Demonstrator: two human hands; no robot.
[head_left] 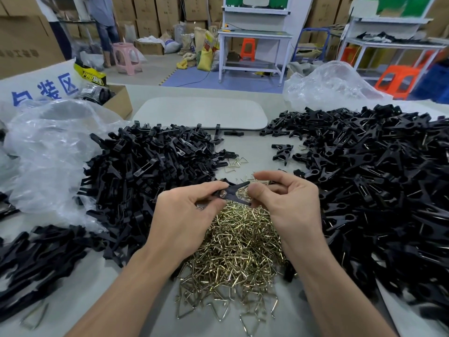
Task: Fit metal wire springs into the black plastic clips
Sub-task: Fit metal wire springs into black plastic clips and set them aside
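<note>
Both hands hold one black plastic clip above a heap of brass-coloured wire springs in the middle of the table. My left hand pinches the clip's left end between thumb and fingers. My right hand pinches its right end, thumb on the jaws. A glint of metal shows at the clip's pivot; whether a spring sits in it I cannot tell. A heap of loose black clip halves lies to the left. A larger heap of black clips with wire in them lies to the right.
Crumpled clear plastic bags lie at the left and far right. A cardboard box and a pale tray sit at the back of the table. More black parts lie at the near left. A person stands far back left.
</note>
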